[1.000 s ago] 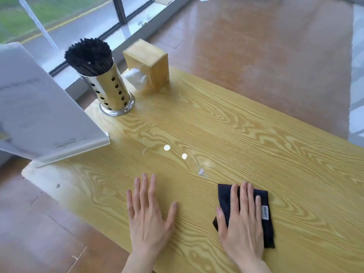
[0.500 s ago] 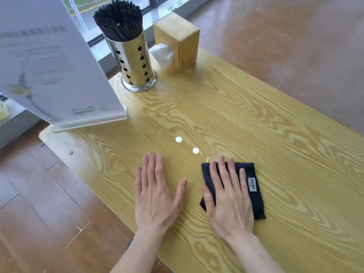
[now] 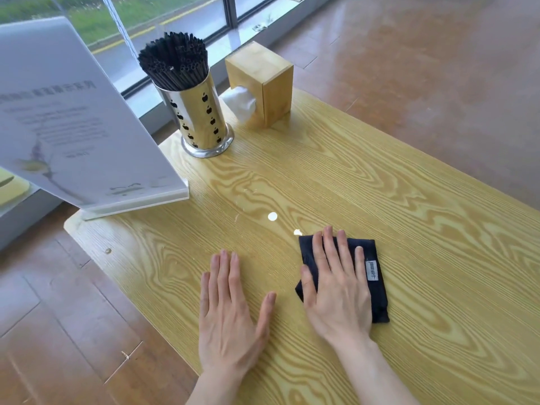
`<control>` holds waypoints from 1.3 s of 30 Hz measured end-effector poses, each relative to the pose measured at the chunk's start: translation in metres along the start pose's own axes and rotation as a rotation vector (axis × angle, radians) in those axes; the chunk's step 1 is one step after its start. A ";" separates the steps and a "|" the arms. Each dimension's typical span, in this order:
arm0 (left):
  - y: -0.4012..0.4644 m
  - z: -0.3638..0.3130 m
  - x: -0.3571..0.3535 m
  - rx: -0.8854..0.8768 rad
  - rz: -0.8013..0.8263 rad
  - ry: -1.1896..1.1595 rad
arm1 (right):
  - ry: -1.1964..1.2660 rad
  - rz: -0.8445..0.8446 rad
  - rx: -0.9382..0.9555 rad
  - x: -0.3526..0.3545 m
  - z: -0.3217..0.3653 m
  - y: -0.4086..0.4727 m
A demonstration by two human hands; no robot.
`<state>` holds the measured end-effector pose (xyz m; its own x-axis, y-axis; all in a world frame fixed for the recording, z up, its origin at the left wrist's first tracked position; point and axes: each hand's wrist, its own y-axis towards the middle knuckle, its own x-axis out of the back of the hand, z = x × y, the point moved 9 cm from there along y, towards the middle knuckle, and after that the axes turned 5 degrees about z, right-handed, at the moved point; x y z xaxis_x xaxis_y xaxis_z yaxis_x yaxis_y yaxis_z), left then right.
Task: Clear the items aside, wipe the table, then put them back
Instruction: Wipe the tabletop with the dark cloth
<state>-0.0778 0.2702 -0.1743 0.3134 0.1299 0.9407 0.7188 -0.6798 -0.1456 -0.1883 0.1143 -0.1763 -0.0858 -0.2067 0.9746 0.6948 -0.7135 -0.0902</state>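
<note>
crumbs lie just beyond your right hand, pressed flat on the cloth; your left hand rests open, holding nothing. sign, straw holder and tissue box stand uncleared, so a long wipe could topple them.

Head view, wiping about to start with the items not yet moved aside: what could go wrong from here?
1. The sign stand, straw holder and tissue box stand at the table's far end; wiping now would likely miss the wood under them.
2. The tall holder looks top-heavy and could tip if the cloth under the right hand bumps it.
3. The white spots could smear.
</note>
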 end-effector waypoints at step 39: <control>0.045 0.066 0.024 0.209 -0.144 -0.126 | -0.011 0.103 0.332 -0.013 0.098 0.042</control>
<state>0.0029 0.2903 -0.1790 0.2643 0.3121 0.9125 0.8697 -0.4861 -0.0856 -0.0875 0.1525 -0.1727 0.0033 -0.2577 0.9662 0.8940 -0.4322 -0.1183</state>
